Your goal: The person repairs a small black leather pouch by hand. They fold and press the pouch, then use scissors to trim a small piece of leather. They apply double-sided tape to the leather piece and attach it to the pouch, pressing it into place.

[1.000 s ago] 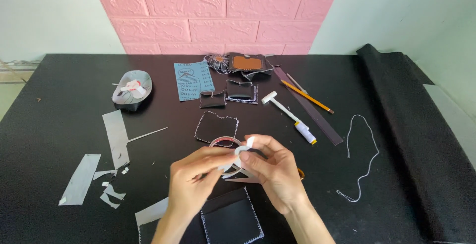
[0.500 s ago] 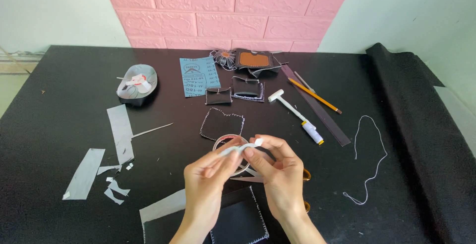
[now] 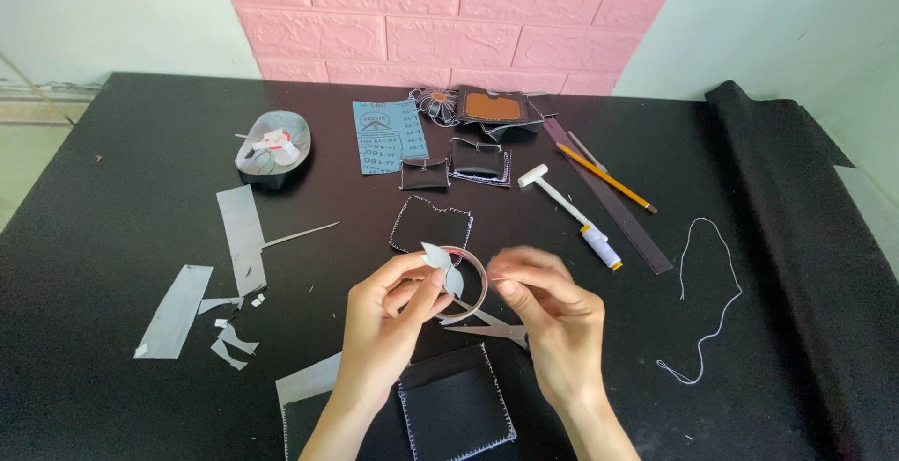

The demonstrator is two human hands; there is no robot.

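Note:
My left hand (image 3: 389,321) holds a roll of tape (image 3: 465,285) above the black table (image 3: 131,133), with a pale strip of tape (image 3: 440,266) sticking up from its thumb and fingers. My right hand (image 3: 552,316) is pinched at the roll's right side, fingertips close to the left hand's. Under both hands lie scissors (image 3: 492,328) and a black stitched leather piece (image 3: 456,407). A second black leather piece with white stitching (image 3: 426,222) lies just beyond the roll.
Grey tape strips and scraps (image 3: 239,236) lie at left. A small dish (image 3: 272,147), a blue sheet (image 3: 389,135), leather pieces (image 3: 478,161), a white mallet (image 3: 562,201), a pencil (image 3: 604,176) and a dark ruler (image 3: 609,201) sit farther back. A white thread (image 3: 716,302) curls at right.
The camera view has tilted up slightly. My hands have shifted apart a little, and the tape strip now stands up from the left hand's fingers.

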